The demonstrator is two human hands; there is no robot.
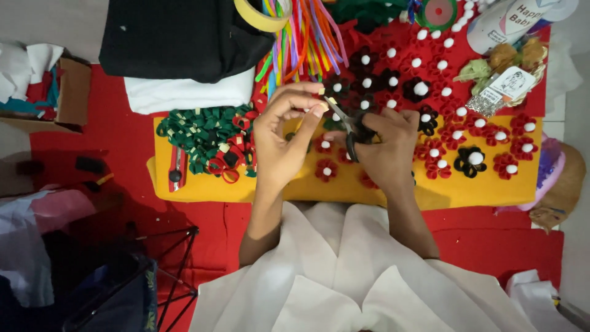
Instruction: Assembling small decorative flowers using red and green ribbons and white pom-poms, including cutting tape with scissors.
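Scissors (348, 130) gripped in right hand (387, 147), blades parted | left hand (284, 132) pinching something tiny (too small to tell) | yellow felt sheet (381, 187) beneath

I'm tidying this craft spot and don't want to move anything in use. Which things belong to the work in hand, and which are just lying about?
In use:
- scissors in the right hand
- small piece pinched in the left hand

Lying about:
- felt flowers
- loop pile
- cutter
- pipe cleaners
- tape roll
- black cloth
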